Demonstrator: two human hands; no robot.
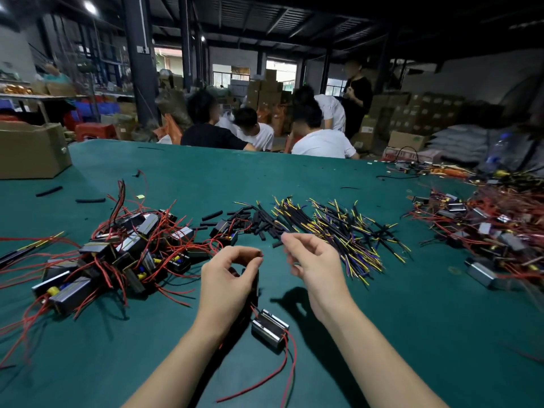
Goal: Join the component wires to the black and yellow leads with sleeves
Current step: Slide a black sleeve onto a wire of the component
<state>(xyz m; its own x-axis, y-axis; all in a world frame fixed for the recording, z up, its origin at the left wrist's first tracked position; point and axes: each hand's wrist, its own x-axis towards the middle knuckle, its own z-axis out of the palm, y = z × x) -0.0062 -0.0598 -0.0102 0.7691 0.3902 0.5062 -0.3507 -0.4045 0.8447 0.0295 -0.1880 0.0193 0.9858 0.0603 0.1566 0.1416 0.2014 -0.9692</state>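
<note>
Head view: green table (pixel 323 178) runs past every edge. Black and yellow leads (pixel 338 228) sprawl beyond the hands. Left hand (pixel 228 285) pinches a red-tipped wire, its body hidden. Right hand (pixel 313 260), blurred, fingers curled; grip unclear. Component (pixel 270 327) lies between wrists.

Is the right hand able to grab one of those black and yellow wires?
Probably yes. The right hand hovers beside the pile of black and yellow wires, with only bare green table between them.
</note>
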